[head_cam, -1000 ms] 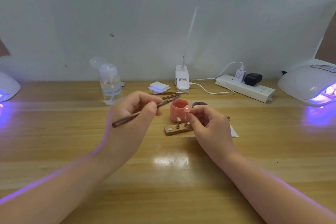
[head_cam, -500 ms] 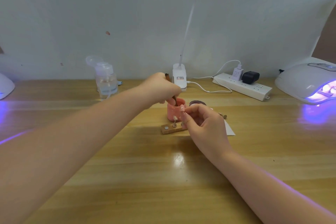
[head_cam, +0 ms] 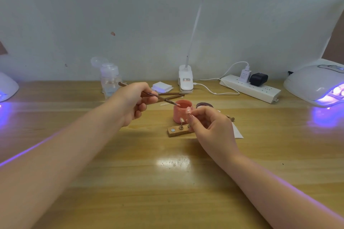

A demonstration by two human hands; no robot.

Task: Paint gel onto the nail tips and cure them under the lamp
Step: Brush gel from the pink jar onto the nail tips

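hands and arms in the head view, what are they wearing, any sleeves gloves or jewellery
Both forearms are bare right up to the frame edge: no sleeves show. The left hand and right hand wear no gloves, and no rings, watch or bracelets are visible. Violet light edges both forearms. Nails on the fingers are too small to judge.

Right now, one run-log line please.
left hand: holds brush, tip at pink gel pot rim | right hand: pinches nail tip | curing lamp: lit

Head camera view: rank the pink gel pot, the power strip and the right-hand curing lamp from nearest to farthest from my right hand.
From the right hand:
1. Pink gel pot, just left of its fingertips.
2. Power strip, behind, by the wall.
3. Curing lamp, far right, glowing purple.
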